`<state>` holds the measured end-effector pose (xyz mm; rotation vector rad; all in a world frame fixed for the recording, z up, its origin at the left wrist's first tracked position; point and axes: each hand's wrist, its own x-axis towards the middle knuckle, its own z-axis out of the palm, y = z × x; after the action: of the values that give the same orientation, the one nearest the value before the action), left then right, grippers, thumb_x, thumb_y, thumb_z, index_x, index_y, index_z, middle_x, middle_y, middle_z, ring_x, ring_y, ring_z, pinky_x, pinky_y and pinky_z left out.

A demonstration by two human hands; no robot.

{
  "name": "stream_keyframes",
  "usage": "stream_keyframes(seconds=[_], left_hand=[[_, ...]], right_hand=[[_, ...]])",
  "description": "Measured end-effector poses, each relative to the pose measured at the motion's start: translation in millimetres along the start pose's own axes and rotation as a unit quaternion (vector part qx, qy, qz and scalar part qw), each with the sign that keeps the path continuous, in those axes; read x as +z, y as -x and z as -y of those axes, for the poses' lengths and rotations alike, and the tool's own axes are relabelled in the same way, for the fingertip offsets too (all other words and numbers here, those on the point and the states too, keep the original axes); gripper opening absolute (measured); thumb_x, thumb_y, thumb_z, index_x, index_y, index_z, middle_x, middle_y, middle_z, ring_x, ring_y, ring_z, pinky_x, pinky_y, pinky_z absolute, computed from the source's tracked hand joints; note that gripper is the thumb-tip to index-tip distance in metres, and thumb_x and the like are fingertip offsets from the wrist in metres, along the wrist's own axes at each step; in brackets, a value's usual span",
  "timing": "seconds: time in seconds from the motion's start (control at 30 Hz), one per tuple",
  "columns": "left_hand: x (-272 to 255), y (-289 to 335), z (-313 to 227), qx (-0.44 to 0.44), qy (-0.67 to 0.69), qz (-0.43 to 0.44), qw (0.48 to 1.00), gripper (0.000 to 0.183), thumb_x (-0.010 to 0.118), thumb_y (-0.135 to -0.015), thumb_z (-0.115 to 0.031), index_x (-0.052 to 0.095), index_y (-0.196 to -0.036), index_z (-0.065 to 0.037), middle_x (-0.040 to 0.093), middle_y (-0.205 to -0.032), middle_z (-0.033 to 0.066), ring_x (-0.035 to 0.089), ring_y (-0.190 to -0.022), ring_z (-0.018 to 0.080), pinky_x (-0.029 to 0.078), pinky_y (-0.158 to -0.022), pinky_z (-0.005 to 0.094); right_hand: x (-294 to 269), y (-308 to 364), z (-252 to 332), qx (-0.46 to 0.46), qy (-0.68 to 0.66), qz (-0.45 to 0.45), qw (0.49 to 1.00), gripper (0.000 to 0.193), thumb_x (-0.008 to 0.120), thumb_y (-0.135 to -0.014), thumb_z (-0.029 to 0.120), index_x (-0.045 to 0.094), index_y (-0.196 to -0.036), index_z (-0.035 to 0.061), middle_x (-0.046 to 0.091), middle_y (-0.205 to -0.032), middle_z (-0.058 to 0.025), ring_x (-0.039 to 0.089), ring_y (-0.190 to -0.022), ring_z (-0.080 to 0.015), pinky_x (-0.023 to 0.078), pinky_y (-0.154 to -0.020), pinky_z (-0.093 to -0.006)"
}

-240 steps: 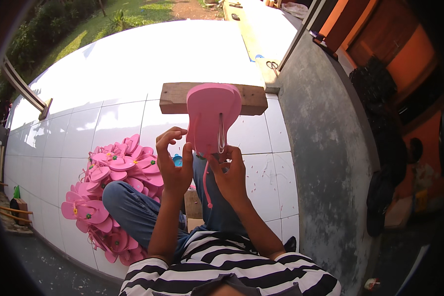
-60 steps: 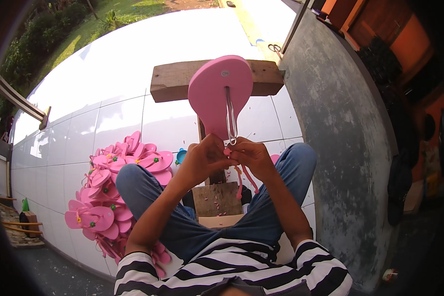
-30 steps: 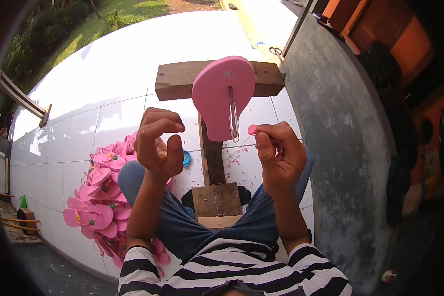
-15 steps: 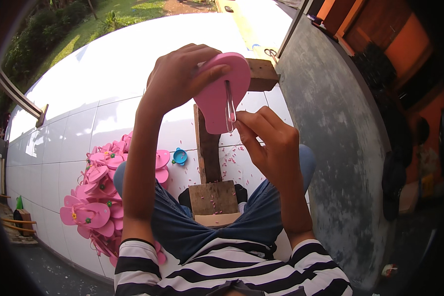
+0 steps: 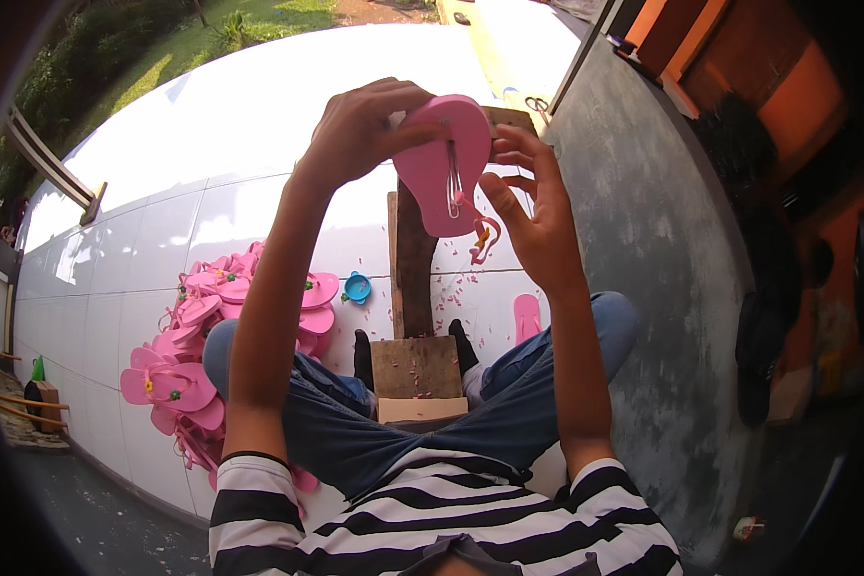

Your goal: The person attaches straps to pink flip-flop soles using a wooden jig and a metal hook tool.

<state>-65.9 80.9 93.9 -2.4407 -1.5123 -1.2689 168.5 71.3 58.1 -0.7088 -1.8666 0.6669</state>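
Observation:
My left hand (image 5: pixel 360 134) grips a pink flip-flop sole (image 5: pixel 430 187) near its upper end, thumb pressed on the face turned to me. A thin metal wire loop (image 5: pixel 453 187) runs down that face from under the thumb. Through the lower part of the loop passes the end of a pink strap (image 5: pixel 487 242), which dangles at the sole's lower right and carries a yellow ornament. My right hand (image 5: pixel 540 206) is open, fingers apart, beside the sole's right edge; whether its fingertips touch the sole I cannot tell.
Beneath the sole stands a wooden bench (image 5: pixel 416 278), its near board (image 5: pixel 416 365) between my legs. Pink flip-flops (image 5: pixel 190 386) lie heaped on the left, beside a small blue dish (image 5: pixel 357 288). Another pink sole (image 5: pixel 526 315) lies by my right knee. Scissors (image 5: pixel 538 104) lie far right, near a grey wall (image 5: pixel 653 288).
My right hand has let go of the strap end at the wire loop and moved up, fingers spreading. The sole sits slightly higher, and the dangling strap now shows.

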Motion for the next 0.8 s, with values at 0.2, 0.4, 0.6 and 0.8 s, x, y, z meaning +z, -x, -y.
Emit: stream_keyframes(seconds=[0.2, 0.4, 0.6, 0.8], left_hand=[[-3.5, 2.5, 1.9, 0.012, -0.003, -0.024, 1.0, 0.03, 0.077, -0.079, -0.037, 0.073, -0.095, -0.012, 0.069, -0.086, 0.0017, 0.067, -0.072, 0.018, 0.053, -0.067, 0.0312], [-0.9, 6.1, -6.1, -0.006, -0.008, -0.038, 0.999, 0.027, 0.078, -0.079, -0.032, 0.071, -0.092, -0.01, 0.069, -0.085, 0.0041, 0.067, -0.072, 0.0196, 0.052, -0.065, 0.0325], [44.5, 53.5, -50.1, -0.031, 0.131, -0.184, 0.974, 0.029, 0.077, -0.079, -0.012, 0.062, -0.103, -0.004, 0.065, -0.093, 0.012, 0.062, -0.088, 0.0295, 0.049, -0.076, 0.0374], [60.3, 80.4, -84.8, -0.11, 0.268, -0.244, 0.925, 0.017, 0.063, -0.093, -0.011, 0.059, -0.105, 0.0, 0.061, -0.098, 0.0133, 0.06, -0.087, 0.024, 0.048, -0.077, 0.035]], right_hand=[[10.2, -16.6, 4.0, 0.045, -0.034, 0.037, 0.998, 0.065, 0.063, -0.091, 0.053, 0.046, -0.138, 0.0115, 0.044, -0.117, -0.0114, 0.05, -0.112, -0.0218, 0.041, -0.097, -0.0399], [16.0, -15.6, 4.2, 0.081, -0.053, 0.024, 0.995, 0.058, 0.054, -0.095, 0.056, 0.046, -0.132, 0.0113, 0.04, -0.115, -0.0106, 0.046, -0.107, -0.0212, 0.038, -0.097, -0.0388], [26.9, 5.0, 8.7, 0.063, -0.206, -0.01, 0.976, 0.045, 0.045, -0.102, 0.049, 0.044, -0.118, 0.0072, 0.04, -0.111, -0.0089, 0.049, -0.096, -0.0164, 0.048, -0.082, -0.0304], [18.7, 25.8, 17.5, 0.046, -0.191, 0.038, 0.98, 0.035, 0.053, -0.101, 0.036, 0.047, -0.117, 0.0058, 0.054, -0.102, -0.0067, 0.055, -0.091, -0.0148, 0.049, -0.08, -0.0297]])
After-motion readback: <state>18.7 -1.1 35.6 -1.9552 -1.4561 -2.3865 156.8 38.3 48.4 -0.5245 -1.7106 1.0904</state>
